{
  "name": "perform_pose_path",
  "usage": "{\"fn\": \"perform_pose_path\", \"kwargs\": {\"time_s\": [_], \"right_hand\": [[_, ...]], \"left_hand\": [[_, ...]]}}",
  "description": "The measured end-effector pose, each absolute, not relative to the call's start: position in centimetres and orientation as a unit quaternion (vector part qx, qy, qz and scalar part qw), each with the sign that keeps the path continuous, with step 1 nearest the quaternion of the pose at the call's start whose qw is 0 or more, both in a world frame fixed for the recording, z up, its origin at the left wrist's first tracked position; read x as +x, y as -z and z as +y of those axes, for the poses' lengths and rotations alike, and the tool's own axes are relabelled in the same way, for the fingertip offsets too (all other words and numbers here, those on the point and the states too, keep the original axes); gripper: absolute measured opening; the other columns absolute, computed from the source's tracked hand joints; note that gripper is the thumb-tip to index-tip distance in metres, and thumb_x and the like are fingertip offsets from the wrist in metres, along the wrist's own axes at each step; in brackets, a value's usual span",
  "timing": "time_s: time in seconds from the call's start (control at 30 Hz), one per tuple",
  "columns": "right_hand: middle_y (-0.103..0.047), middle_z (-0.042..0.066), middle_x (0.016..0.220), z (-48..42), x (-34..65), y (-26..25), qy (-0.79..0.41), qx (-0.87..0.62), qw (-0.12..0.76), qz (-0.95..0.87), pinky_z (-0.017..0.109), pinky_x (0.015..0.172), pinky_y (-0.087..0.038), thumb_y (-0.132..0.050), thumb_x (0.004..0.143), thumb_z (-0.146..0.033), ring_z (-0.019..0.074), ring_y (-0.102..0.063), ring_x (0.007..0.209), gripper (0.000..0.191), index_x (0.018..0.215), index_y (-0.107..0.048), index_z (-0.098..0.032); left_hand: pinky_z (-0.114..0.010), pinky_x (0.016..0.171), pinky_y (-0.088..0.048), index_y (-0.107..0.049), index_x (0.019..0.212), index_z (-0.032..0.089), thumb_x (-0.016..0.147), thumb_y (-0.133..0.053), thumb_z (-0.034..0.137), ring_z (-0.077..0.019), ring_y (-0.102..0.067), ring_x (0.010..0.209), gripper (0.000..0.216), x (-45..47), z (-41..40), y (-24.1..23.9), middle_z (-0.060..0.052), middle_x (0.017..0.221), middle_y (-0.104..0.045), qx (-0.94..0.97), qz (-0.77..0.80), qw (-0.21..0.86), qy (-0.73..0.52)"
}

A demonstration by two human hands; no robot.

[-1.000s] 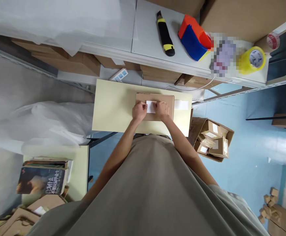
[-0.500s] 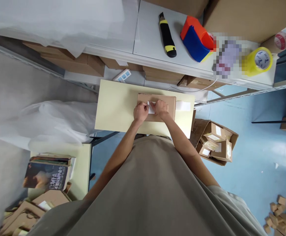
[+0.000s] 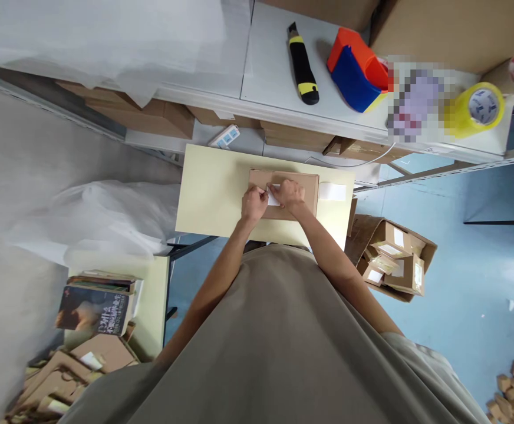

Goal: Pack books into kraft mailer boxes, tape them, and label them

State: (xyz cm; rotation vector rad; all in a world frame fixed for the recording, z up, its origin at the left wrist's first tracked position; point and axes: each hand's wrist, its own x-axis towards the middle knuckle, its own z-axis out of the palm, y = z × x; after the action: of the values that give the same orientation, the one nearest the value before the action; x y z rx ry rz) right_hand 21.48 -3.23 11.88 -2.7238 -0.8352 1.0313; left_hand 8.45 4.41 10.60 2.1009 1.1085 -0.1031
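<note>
A flat brown cardboard box (image 3: 310, 191) lies on the cream tabletop (image 3: 208, 194) in front of me. On its top is a white label (image 3: 273, 199), partly covered by my fingers. My left hand (image 3: 254, 203) is closed, thumb and forefinger pinched at the label's left edge. Over the label's upper right part, my right hand (image 3: 289, 194) is also closed, thumb and fingertips gripping the paper near its top left corner. Whether the label is stuck down beneath the fingers is hidden. Another white paper strip (image 3: 332, 191) lies right of the box.
On the shelf ahead lie a utility knife (image 3: 303, 68), a red-and-blue tape dispenser (image 3: 356, 73) and a yellow tape roll (image 3: 478, 109). A carton of small boxes (image 3: 394, 256) stands at right. Books (image 3: 95, 303) and white plastic sheeting (image 3: 115, 218) are at left.
The view has shifted a little, so things sit slightly further right. Both hands stay at the label, with the right thumb and fingertips closer to its top left corner.
</note>
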Motion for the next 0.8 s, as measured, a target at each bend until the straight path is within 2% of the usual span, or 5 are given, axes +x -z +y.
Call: {"fn": "perform_pose_path", "kwargs": {"time_s": [0.17, 0.3, 0.47, 0.57, 0.8], "right_hand": [[-0.084, 0.026, 0.111, -3.2, 21.1, -12.1, -0.330, -0.901, 0.051, -0.276, 0.043, 0.101, -0.059, -0.058, 0.108, -0.071, 0.0370, -0.079, 0.118, 0.066, 0.117, -0.084, -0.011], [-0.082, 0.027, 0.121, -4.0, 20.9, -12.3, -0.336, -0.883, 0.016, -0.327, 0.042, 0.101, -0.059, -0.074, 0.099, -0.070, 0.0369, -0.078, 0.121, 0.063, 0.120, -0.083, -0.011], [-0.082, 0.015, 0.078, -3.4, 22.2, -11.8, -0.415, -0.853, 0.049, -0.314, 0.040, 0.098, -0.061, -0.071, 0.100, -0.071, 0.0329, -0.081, 0.101, 0.058, 0.102, -0.085, -0.014], [-0.079, 0.013, 0.069, -2.5, 22.5, -11.6, -0.411, -0.866, 0.093, -0.269, 0.040, 0.096, -0.061, -0.060, 0.108, -0.068, 0.0312, -0.082, 0.092, 0.059, 0.100, -0.085, -0.015], [-0.084, 0.024, 0.100, -3.5, 20.6, -12.6, -0.359, -0.887, 0.071, -0.280, 0.044, 0.104, -0.058, -0.053, 0.114, -0.058, 0.0361, -0.078, 0.119, 0.056, 0.119, -0.082, -0.010]], "left_hand": [[-0.039, 0.103, -0.057, -0.076, 0.096, 0.022, 0.097, -0.073, 0.022, -0.0248, -0.077, 0.107, 0.003, 7.5, 4.4, -10.7, -0.009, 0.109, -0.084, 0.806, 0.431, 0.404, 0.044], [-0.035, 0.100, -0.059, -0.074, 0.100, 0.021, 0.089, -0.078, 0.015, -0.0216, -0.077, 0.105, 0.012, 7.2, 4.7, -10.4, -0.008, 0.112, -0.083, 0.785, 0.441, 0.432, 0.054], [-0.037, 0.101, -0.059, -0.075, 0.102, 0.022, 0.082, -0.085, 0.015, -0.0223, -0.077, 0.103, 0.023, 7.4, 5.3, -10.0, -0.006, 0.109, -0.083, 0.774, 0.454, 0.435, 0.078], [-0.037, 0.101, -0.059, -0.075, 0.102, 0.021, 0.080, -0.086, 0.014, -0.0222, -0.077, 0.103, 0.025, 7.3, 5.5, -9.7, -0.007, 0.111, -0.082, 0.774, 0.452, 0.437, 0.073], [-0.036, 0.098, -0.059, -0.073, 0.094, 0.020, 0.078, -0.082, 0.008, -0.0213, -0.075, 0.097, 0.022, 7.4, 5.1, -9.2, -0.005, 0.101, -0.079, 0.749, 0.470, 0.467, 0.026]]}}
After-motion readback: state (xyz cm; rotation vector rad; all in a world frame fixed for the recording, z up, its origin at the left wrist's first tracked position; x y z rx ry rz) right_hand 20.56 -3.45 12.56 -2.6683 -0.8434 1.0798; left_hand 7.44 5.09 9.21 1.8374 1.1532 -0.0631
